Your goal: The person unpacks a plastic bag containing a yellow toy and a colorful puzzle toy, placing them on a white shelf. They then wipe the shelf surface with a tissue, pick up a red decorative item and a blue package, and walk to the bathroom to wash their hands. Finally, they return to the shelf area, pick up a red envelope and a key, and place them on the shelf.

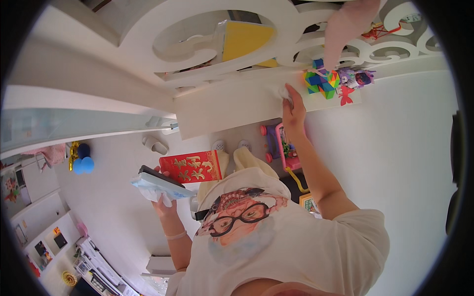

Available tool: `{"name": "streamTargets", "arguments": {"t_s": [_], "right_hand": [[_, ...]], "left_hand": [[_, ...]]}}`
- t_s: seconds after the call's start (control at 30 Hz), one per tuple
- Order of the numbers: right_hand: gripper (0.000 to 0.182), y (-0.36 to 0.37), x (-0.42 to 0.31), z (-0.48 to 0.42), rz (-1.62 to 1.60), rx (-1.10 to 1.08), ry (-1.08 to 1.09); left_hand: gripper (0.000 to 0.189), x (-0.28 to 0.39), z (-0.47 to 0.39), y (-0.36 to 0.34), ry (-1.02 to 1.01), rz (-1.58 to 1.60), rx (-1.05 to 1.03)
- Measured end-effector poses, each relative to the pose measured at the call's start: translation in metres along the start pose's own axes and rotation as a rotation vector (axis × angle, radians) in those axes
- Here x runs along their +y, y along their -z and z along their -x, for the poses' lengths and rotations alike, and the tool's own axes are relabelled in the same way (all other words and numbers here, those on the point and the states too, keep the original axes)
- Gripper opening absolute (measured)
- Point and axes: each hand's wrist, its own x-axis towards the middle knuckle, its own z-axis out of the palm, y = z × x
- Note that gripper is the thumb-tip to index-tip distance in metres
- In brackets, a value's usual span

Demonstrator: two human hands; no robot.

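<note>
My left hand [163,205] holds a pale blue pack of tissues [163,185], with white tissue poking out, against a black flat object [161,175]. Its fingers also hold a red envelope [190,166] with gold characters. Over a white shelf [226,103], my right hand [294,109] has its fingers closed on a crumpled white tissue [284,92]. Just right of that hand, a multicoloured geometric puzzle toy [322,83] sits on the shelf, beside a red butterfly ornament [346,95] and a purple figurine [355,77].
A white scrollwork panel [289,35] rises behind the shelf, with a pink cloth [339,29] hanging over it. Below stand a pink and purple toy cart [287,146] and a beige slipper [155,145]. Balloons [83,161] lie at the left, near a glass-panelled partition [74,125].
</note>
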Motion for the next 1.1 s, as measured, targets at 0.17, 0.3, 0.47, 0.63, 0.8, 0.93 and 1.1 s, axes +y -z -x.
{"name": "streamTargets", "arguments": {"t_s": [0.17,0.3,0.47,0.63,0.8,0.93,1.1], "right_hand": [[0.054,-0.033,0.030,-0.024,0.634,0.014,0.267],[0.057,-0.070,-0.015,-0.003,0.630,-0.168,0.349],[0.039,-0.124,-0.057,0.042,0.154,-0.561,0.728],[0.024,-0.102,-0.040,0.093,-0.552,-0.816,-0.252],[0.032,-0.018,-0.056,0.057,-0.985,-0.801,-0.831],[0.031,-0.011,-0.054,0.051,-0.626,-0.731,-0.599],[0.024,0.023,-0.035,0.051,-0.591,-0.493,-0.698]], "left_hand": [[0.075,0.000,-0.008,0.001,-0.002,-0.031,-0.067],[0.075,0.001,-0.013,-0.010,-0.017,0.055,-0.066],[0.061,0.005,-0.035,-0.016,-0.036,0.238,-0.294],[0.062,0.006,-0.050,-0.046,-0.020,0.304,-0.412],[0.053,-0.024,-0.070,-0.077,0.137,0.289,-0.192],[0.041,-0.042,-0.081,-0.101,0.282,0.329,-0.151],[0.038,-0.061,-0.100,-0.129,0.340,0.503,0.028]]}}
